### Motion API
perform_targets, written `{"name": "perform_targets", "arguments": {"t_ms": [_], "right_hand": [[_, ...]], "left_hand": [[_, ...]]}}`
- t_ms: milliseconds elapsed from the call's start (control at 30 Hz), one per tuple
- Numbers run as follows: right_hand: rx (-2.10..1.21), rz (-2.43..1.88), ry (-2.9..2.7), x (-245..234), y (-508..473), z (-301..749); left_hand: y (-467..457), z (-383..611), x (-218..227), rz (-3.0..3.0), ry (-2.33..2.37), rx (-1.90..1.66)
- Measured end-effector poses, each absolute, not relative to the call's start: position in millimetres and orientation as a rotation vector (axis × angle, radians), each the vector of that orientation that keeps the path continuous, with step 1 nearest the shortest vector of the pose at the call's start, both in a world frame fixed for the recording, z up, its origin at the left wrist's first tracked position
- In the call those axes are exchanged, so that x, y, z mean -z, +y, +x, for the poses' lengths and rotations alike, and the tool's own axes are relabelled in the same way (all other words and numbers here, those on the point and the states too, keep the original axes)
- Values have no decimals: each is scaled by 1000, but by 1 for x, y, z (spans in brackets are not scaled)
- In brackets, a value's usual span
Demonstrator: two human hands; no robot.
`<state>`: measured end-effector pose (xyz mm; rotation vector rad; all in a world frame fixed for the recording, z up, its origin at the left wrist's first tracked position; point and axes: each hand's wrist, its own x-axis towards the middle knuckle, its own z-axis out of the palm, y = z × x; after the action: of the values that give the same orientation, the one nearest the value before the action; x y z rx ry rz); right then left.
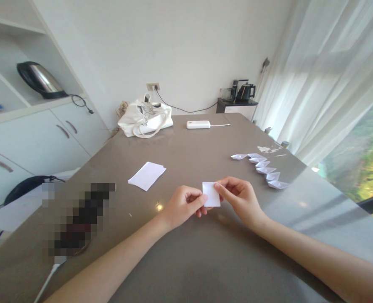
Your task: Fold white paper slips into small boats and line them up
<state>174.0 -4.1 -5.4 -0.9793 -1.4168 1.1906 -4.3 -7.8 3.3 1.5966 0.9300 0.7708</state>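
A small white piece of paper [211,195], nearly square, is held up above the table between both hands. My left hand [188,202] pinches its left edge, thumb in front and fingers behind. At the upper right corner, my right hand [238,195] grips the same paper between thumb and fingers. Whether the paper is folded in layers, I cannot tell. To the right of my right hand, several folded paper boats [266,170] stand in a slanting row. Left of my hands lies a small stack of white paper sheets [147,175].
On the grey table [180,147] are a white handbag [145,118] at the far left and a white device with a short cable [198,124] at the far edge. A blurred-out dark object [82,219] with a white cable lies at left. Curtains [318,71] hang at right.
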Motion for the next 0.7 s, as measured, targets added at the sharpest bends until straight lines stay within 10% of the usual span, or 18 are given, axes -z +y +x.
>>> {"name": "perform_targets", "arguments": {"t_ms": [700], "right_hand": [[-1100,-1003,-1712,0,-3,180]], "left_hand": [[-11,-6,-8,1677,897,-581]]}}
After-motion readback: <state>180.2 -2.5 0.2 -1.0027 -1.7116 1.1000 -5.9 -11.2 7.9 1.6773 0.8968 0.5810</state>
